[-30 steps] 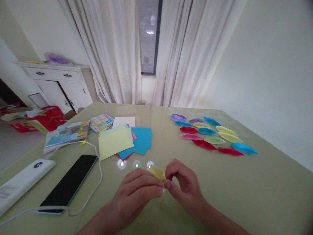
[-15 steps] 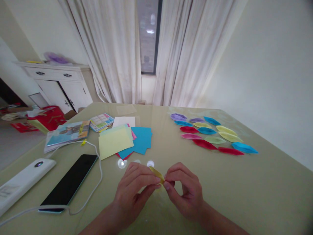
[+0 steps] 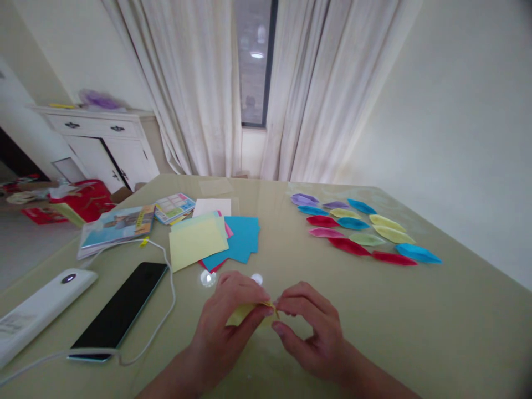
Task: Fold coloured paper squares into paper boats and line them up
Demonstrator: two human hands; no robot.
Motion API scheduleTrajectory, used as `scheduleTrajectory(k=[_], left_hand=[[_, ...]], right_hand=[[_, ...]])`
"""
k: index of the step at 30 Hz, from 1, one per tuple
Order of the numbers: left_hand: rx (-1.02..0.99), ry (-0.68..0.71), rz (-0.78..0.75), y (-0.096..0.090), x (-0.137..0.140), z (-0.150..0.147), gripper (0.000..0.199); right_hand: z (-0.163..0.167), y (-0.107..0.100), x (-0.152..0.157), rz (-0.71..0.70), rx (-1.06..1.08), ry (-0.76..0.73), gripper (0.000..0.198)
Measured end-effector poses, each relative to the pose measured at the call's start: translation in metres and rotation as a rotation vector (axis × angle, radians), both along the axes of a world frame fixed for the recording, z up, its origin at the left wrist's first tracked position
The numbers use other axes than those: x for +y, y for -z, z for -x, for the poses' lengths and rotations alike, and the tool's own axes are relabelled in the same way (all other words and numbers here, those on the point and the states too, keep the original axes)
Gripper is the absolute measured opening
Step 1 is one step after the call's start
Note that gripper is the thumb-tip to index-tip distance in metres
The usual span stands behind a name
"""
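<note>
A folded piece of yellow paper [image 3: 240, 315] is pinched between the thumb and fingers of my left hand [image 3: 226, 327], low over the near middle of the table. My left fingers cover much of it. At its right end my right hand [image 3: 313, 327] has curled fingers, the index fingertip touching the paper and the thumb just below its tip. Farther right on the table lie several folded, leaf-shaped papers, among them a red one [image 3: 394, 258], a blue one [image 3: 418, 252] and a pale green one [image 3: 366, 239].
Left of centre lie yellow sheets [image 3: 197, 241] and blue sheets [image 3: 239, 238], partly overlapping. A book [image 3: 118, 227], a black phone [image 3: 120, 310], a white cable [image 3: 172, 288] and a white device [image 3: 45, 307] are at the left. Curtains [image 3: 199, 83] hang behind the table [image 3: 449, 327].
The yellow paper has turned from a raised, slanted position to one mostly under my left fingers. My right thumb has moved down, away from my right index finger.
</note>
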State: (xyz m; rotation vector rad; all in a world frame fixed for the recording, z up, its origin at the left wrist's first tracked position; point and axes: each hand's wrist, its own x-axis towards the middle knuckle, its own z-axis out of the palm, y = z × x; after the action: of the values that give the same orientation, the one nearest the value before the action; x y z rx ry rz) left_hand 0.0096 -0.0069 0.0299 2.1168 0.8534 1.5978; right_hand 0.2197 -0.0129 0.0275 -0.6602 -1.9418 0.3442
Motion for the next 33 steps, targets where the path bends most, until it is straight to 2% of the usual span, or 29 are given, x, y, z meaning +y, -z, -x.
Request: scheduleTrajectory(k=[3,6,10,17,22,25,26,29,30,33], left_hand=[[0.005,-0.004,0.051,0.000,-0.002,0.002,0.017],[0.062,0.064,0.072,-0.003,-0.002,0.006,0.022],[0.066,0.123,0.104,-0.007,0.000,0.008,0.012],[-0.005,0.137,0.148,-0.010,0.000,0.006,0.011],[-0.062,0.130,0.123,-0.008,0.000,0.008,0.013],[-0.070,0.104,0.197,-0.007,0.000,0.008,0.013],[-0.058,0.095,0.245,-0.006,0.000,0.007,0.020],[0.003,0.081,0.433,-0.003,0.003,0.006,0.055],[0.019,0.097,0.501,-0.001,0.004,0.006,0.055],[0.011,0.162,0.672,0.005,0.010,0.006,0.027]], right_hand=[[0.002,0.000,0.000,-0.016,0.009,0.035,0.024],[0.004,-0.001,0.000,-0.053,0.021,0.053,0.026],[0.003,-0.002,-0.002,-0.049,0.031,0.048,0.025],[0.001,-0.005,-0.001,-0.031,0.025,0.057,0.024],[0.000,-0.004,0.001,-0.015,0.042,0.057,0.025],[0.000,-0.001,0.000,-0.013,0.062,0.050,0.024],[0.000,0.000,0.000,-0.007,0.090,0.050,0.024],[-0.001,0.002,0.003,0.086,0.276,0.087,0.017],[-0.001,0.002,0.005,0.152,0.354,0.104,0.014],[-0.005,0.005,0.016,0.398,0.513,0.104,0.013]])
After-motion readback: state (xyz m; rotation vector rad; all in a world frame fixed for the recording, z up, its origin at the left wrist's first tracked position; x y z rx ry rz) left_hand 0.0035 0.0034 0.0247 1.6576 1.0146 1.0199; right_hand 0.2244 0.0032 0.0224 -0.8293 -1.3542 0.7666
